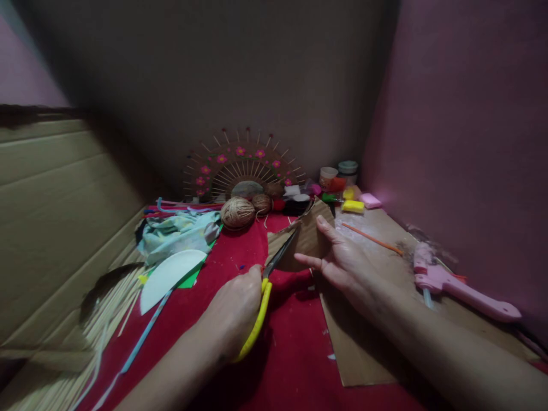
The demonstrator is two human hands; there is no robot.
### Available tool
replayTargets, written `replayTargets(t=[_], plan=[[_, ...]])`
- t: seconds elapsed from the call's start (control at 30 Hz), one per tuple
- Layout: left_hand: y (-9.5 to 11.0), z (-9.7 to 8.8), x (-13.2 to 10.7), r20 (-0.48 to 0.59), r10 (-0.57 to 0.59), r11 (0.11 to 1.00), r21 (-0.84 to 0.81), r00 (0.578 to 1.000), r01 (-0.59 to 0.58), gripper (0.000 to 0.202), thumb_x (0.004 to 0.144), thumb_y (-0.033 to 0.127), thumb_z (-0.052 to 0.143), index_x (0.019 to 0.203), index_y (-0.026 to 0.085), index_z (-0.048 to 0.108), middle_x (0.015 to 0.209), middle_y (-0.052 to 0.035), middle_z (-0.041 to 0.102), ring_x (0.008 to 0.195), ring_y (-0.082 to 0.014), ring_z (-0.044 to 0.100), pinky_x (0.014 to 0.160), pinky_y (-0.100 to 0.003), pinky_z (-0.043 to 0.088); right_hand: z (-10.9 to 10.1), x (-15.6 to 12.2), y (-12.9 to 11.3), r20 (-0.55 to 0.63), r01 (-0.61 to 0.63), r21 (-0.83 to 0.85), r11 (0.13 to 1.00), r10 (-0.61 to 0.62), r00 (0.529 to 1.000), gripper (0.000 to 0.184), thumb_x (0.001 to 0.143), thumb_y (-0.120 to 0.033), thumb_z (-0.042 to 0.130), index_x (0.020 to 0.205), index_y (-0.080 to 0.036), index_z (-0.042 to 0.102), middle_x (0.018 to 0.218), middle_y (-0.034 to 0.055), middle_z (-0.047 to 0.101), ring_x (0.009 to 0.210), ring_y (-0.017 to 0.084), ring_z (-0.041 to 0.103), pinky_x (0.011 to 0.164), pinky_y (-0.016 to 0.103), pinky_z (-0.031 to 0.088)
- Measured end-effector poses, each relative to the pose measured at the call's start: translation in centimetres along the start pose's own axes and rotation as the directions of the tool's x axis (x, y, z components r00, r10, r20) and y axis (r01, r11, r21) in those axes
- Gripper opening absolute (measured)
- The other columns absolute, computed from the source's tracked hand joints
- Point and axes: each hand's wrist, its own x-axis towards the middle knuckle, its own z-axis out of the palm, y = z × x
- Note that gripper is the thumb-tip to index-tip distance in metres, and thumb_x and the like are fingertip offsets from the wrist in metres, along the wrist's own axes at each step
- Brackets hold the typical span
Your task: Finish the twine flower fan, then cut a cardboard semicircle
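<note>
Yellow scissors [262,308] partly hide in the left hand [238,303].

Dim room, uneven light. Landmark: grey rear wall [257,68], plain and darkly shaded. To its right, a smooth mauve-pink wall [462,114] meets it at a corner. To its left, a creased cardboard panel [51,177] stands, better lit than the rear wall; above the panel, a paler pink wall patch [25,65]. In front of the rear wall, a red cloth [295,337] covers the surface.

Twine [238,213] behind scissors [266,288], glue gun [466,290] right
</note>
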Motion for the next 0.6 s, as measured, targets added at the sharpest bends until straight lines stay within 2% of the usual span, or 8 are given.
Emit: replayTargets(t=[0.13,0.3,0.47,0.6], plan=[[0.3,-0.3,-0.3,0.009,0.011,0.999,-0.045,1.000,-0.011,0.038,0.079,0.027,0.042,0.114,0.015,0.046,0.088,-0.0116,0.065,0.076,-0.0230,0.062,0.060,-0.029,0.043,0.0,0.0,-0.2,-0.013,-0.002,0.029,1.000,0.003,1.000,0.035,0.063,-0.034,0.072,0.096,-0.025,0.063,0.109,0.0039,0.062,0.102,0.028,0.055,0.066,0.051,0.055],[0.5,0.0,-0.3,-0.035,-0.019,0.992,-0.127,0.999,0.014,0.039,0.083,0.029,0.038,0.119,0.014,0.044,0.096,-0.0125,0.066,0.084,-0.0232,0.062,0.067,-0.030,0.045,0.3,-0.4,0.5,-0.011,-0.003,0.014,1.000,0.003,1.000,0.040,0.061,-0.033,0.074,0.099,-0.025,0.063,0.111,0.0048,0.062,0.099,0.028,0.056,0.065,0.050,0.055],[0.4,0.0,-0.1,-0.032,-0.032,0.991,-0.134,0.999,0.028,0.042,0.083,0.027,0.038,0.122,0.013,0.042,0.097,-0.0124,0.066,0.087,-0.0238,0.062,0.070,-0.031,0.045,0.5,-0.8,0.7,-0.016,-0.037,0.012,0.999,0.037,0.999,0.039,0.063,-0.035,0.073,0.100,-0.025,0.063,0.103,0.0043,0.065,0.093,0.026,0.059,0.061,0.050,0.056],[0.4,-0.2,-0.2,-0.043,-0.038,0.992,-0.124,0.998,0.032,0.041,0.084,0.027,0.035,0.122,0.013,0.042,0.095,-0.0122,0.066,0.086,-0.0237,0.063,0.070,-0.030,0.045,0.8,-1.1,0.5,0.033,0.058,-0.017,0.998,-0.058,0.998,0.037,0.065,-0.035,0.072,0.099,-0.023,0.064,0.104,0.0047,0.065,0.088,0.024,0.061,0.060,0.045,0.056]])
